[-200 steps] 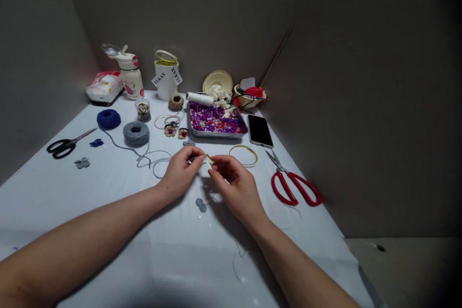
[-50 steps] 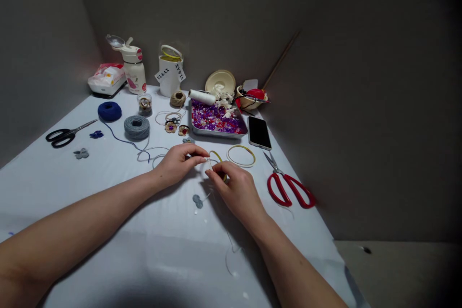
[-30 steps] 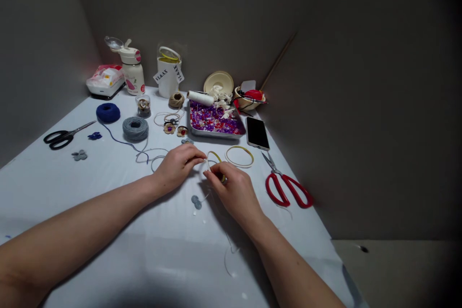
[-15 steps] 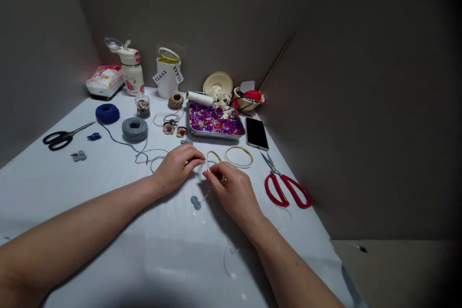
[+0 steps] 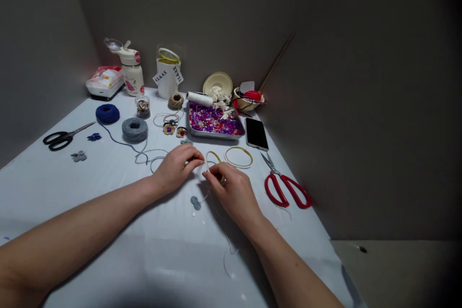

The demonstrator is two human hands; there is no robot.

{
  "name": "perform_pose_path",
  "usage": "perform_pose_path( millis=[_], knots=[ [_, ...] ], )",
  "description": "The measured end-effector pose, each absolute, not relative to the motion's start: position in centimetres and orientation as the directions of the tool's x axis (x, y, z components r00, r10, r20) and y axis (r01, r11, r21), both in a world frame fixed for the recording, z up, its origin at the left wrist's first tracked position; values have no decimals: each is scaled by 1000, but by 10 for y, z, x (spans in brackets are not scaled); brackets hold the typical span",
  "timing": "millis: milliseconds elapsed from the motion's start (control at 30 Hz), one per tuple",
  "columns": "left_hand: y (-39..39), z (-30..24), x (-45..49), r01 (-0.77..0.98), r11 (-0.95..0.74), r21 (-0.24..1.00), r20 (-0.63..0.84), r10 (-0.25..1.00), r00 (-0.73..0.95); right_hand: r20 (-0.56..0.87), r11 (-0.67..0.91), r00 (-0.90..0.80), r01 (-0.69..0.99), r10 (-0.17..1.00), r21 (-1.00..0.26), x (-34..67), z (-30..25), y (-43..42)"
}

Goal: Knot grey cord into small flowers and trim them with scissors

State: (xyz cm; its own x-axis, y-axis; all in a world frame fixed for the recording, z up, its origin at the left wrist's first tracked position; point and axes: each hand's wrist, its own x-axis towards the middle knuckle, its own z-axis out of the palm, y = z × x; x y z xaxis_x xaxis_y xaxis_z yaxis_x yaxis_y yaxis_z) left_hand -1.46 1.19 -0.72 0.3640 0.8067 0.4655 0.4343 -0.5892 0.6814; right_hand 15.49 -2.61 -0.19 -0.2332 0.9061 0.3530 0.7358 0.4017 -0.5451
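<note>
1. A pale blue-white cloth (image 5: 119, 260) covers the desk, which is pushed into a corner of grey walls (image 5: 43, 57). A beige ledge (image 5: 393, 269) lies beyond the desk's near right edge.
2. Nearest, both bare forearms reach in over the cloth. A small grey-blue felt flower (image 5: 195, 202) lies just below the hands.
3. The right hand (image 5: 234, 192) pinches the lower end of a slim yellow-and-cream hoop (image 5: 212, 158), fingertips pressed together on it, at the desk's middle. The left hand (image 5: 176, 168) sits just left of the hoop with its fingers curled together; whether they pinch anything is too small to tell.
4. A second hoop (image 5: 238, 157) lies flat to the right. Red-handled scissors (image 5: 287, 191) sit near the right edge, black-handled scissors (image 5: 61, 139) near the left.
5. Farther off, a grey yarn ball (image 5: 134, 129) and a navy yarn ball (image 5: 107, 113) sit left, a bead tray (image 5: 216, 137) and a phone (image 5: 256, 133) right of them. A white cup (image 5: 166, 82) and a bottle (image 5: 132, 77) stand by the far wall.
</note>
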Motion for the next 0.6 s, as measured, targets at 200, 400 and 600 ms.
perform_pose_path(
  millis=[200,400,600],
  knots=[
    [13,-8,-14,432,-600,673,486,799,354,340,395,-235,740,910,-545,155,-3,-26],
    [13,-9,-15,452,-603,657,498,798,341,335,393,-237,740,912,-546,154,-4,-27],
    [12,-6,-14,451,-551,702,466,835,294,330,398,-247,739,911,-543,153,-3,-28]
  ],
)
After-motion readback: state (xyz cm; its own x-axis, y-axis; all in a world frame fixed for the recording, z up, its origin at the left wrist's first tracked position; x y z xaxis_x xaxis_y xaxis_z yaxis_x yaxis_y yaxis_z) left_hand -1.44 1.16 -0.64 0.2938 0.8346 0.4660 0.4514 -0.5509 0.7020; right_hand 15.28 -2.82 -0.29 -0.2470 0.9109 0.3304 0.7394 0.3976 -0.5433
